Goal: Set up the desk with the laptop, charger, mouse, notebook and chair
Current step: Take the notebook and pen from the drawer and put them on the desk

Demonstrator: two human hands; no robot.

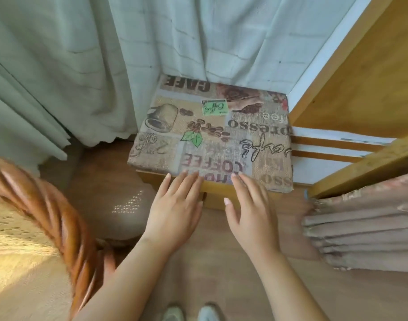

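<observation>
A wooden chair or stool stands in the middle of the view, its seat (pixel 212 140) covered in coffee-print fabric. The seat's wooden front edge (pixel 215 187) shows below the fabric. My left hand (pixel 175 209) and my right hand (pixel 249 209) reach side by side toward that front edge, palms down, fingers spread. The fingertips lie at the edge of the seat; neither hand grips anything. No laptop, charger, mouse or notebook is in view.
Pale green curtains (pixel 59 66) hang behind and to the left of the seat. A wooden desk or shelf frame (pixel 360 93) stands at the right, with a pleated beige cloth (pixel 365 230) below it. A wicker rim (pixel 59 223) curves at the lower left. My feet (pixel 191 313) stand on the wood floor.
</observation>
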